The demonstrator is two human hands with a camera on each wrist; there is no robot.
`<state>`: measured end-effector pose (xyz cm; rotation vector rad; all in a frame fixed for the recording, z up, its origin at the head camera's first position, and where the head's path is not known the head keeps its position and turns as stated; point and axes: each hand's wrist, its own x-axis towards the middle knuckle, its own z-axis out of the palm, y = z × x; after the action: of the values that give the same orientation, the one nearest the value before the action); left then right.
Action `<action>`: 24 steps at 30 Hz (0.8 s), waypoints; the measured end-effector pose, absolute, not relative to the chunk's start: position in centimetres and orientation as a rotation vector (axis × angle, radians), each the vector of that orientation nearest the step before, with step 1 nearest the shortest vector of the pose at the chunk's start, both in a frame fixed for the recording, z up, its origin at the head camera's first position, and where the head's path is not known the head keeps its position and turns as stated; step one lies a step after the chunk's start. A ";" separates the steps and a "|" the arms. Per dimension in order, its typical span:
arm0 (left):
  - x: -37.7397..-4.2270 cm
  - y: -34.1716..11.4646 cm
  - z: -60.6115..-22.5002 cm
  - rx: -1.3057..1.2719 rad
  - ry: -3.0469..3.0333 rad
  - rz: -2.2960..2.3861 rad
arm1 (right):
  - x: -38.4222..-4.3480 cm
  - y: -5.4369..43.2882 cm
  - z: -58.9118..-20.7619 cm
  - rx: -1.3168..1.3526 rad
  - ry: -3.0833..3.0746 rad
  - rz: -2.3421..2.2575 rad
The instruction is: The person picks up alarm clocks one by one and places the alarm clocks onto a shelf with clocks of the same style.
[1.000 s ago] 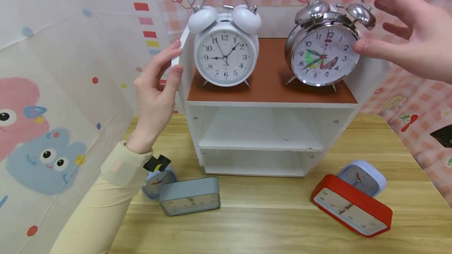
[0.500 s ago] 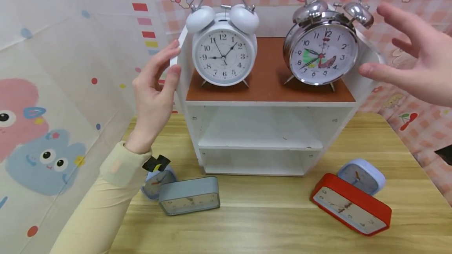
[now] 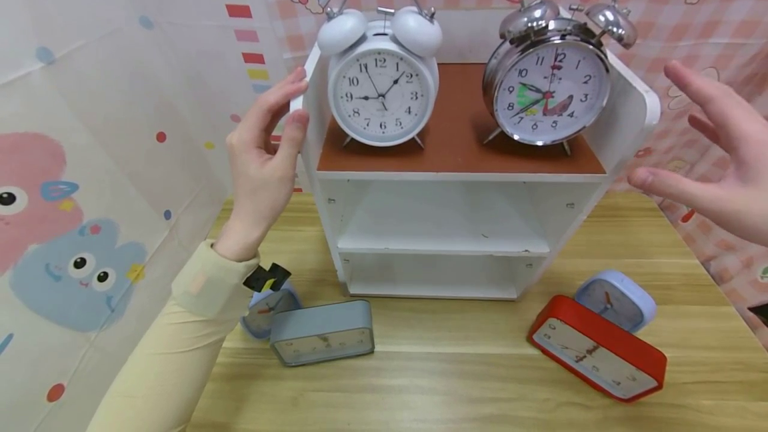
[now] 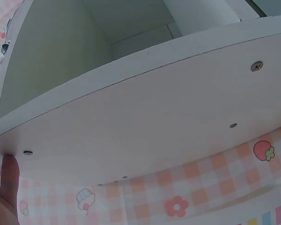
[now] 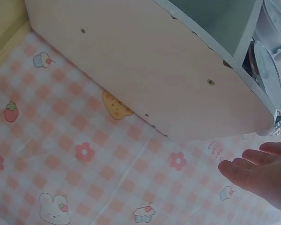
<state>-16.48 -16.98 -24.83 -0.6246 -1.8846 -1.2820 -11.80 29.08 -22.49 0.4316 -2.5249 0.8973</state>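
Note:
My left hand (image 3: pixel 264 152) touches the left side panel of the small white shelf (image 3: pixel 462 177); the left wrist view shows its fingertips (image 4: pixel 9 168) against the panel's outer face. Relaxed and holding nothing, my right hand (image 3: pixel 717 159) hangs in the air to the right of the shelf, apart from it. On the shelf's brown top stand two twin-bell alarm clocks: a white one (image 3: pixel 383 95) on the left, nearest my left hand, and a silver one (image 3: pixel 549 92) on the right, tilted a little, nearest my right hand.
A grey-blue rectangular clock (image 3: pixel 324 332) lies on the wooden table at front left, with a blue clock (image 3: pixel 264 315) behind it, partly hidden by the wrist strap. At front right a red rectangular clock (image 3: pixel 597 345) lies against a lilac clock (image 3: pixel 621 302).
My right hand has come away from the silver alarm clock, moving right and down past the shelf's side panel. The left hand and the clocks stay where they were.

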 end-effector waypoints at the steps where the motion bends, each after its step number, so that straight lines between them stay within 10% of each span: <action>1: -16.5 -17.0 -24.8 -0.625 -1.884 -1.282 | -11.6 29.2 -22.8 0.429 -2.523 0.896; 24: -16.4 -16.9 -24.8 -0.620 -1.886 -1.282 | -8.3 31.9 -31.7 0.417 -2.617 0.822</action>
<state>-16.42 -16.91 -24.84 -0.6196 -1.8859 -1.2819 -8.31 31.95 -31.66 0.4167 -2.6175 0.8218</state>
